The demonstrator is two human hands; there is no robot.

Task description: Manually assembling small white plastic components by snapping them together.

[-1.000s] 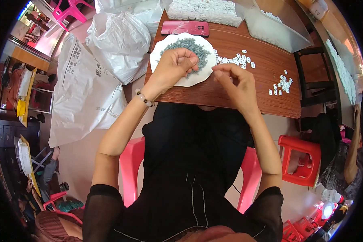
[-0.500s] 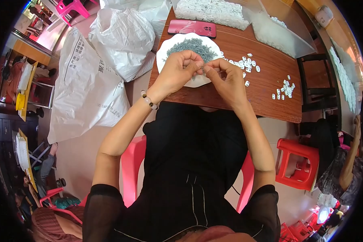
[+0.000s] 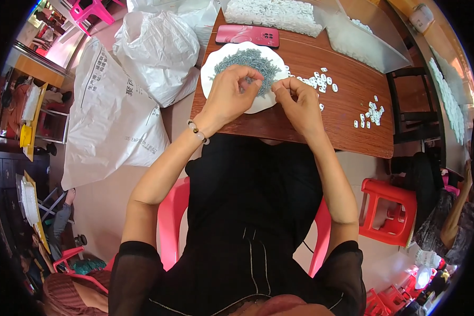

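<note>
My left hand [image 3: 230,95], with a beaded bracelet at the wrist, hovers over a white scalloped plate [image 3: 209,68]. A heap of small grey screw-like pieces [image 3: 250,60] lies on that plate. The thumb and fingertips of this hand are pinched together; whatever is between them is too small to make out. Just to its right, by the plate's rim, my right hand [image 3: 301,108] also pinches with thumb and forefinger, and its contents are hidden. Small white oval parts with holes [image 3: 321,80] are scattered beyond the right hand, and another cluster of white parts [image 3: 373,115] lies farther right.
A pink phone [image 3: 247,36] lies behind the plate on the brown table [image 3: 347,139]. White parts in rows [image 3: 271,15] and a translucent bin [image 3: 361,47] stand at the back. White sacks [image 3: 110,116] lean at left; a red stool [image 3: 388,210] stands at right.
My hands, which were nearly touching at the fingertips, have come apart. The left hand has drawn slightly leftward over the plate, while the right stays near the rim.
</note>
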